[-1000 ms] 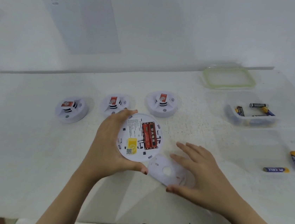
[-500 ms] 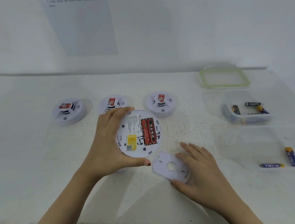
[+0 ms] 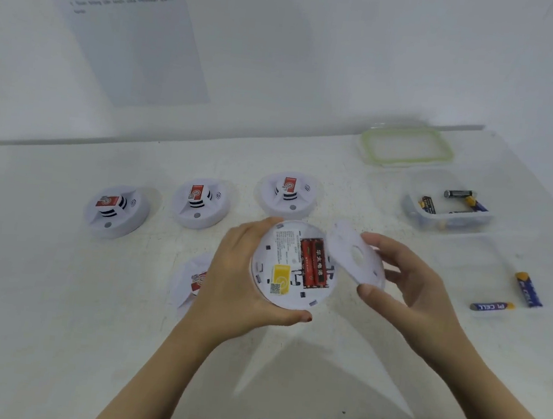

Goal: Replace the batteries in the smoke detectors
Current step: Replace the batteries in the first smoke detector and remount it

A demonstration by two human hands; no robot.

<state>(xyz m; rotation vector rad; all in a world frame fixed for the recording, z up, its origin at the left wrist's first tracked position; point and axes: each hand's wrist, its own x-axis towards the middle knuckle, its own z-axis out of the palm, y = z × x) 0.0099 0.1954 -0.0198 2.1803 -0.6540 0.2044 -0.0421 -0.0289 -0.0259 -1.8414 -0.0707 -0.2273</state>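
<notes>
My left hand (image 3: 242,281) grips a white round smoke detector (image 3: 291,266) from its left side, underside up, above the table. Two red batteries (image 3: 313,263) sit side by side in its open compartment, beside a yellow sticker. My right hand (image 3: 410,293) pinches the white round back cover (image 3: 354,254) with a centre hole, tilted against the detector's right edge. Three more detectors (image 3: 116,210) (image 3: 200,202) (image 3: 289,193) stand in a row behind. Another detector (image 3: 191,280) lies partly hidden under my left hand.
A clear plastic box (image 3: 445,223) at the right holds several batteries; its green-rimmed lid (image 3: 406,148) lies behind it. Two blue and yellow batteries (image 3: 491,307) (image 3: 529,290) lie loose on the white table (image 3: 50,304). A printed sheet (image 3: 124,19) hangs on the wall.
My right hand picked the back cover up off the table and brought it to the detector's right edge. My left hand kept holding the detector.
</notes>
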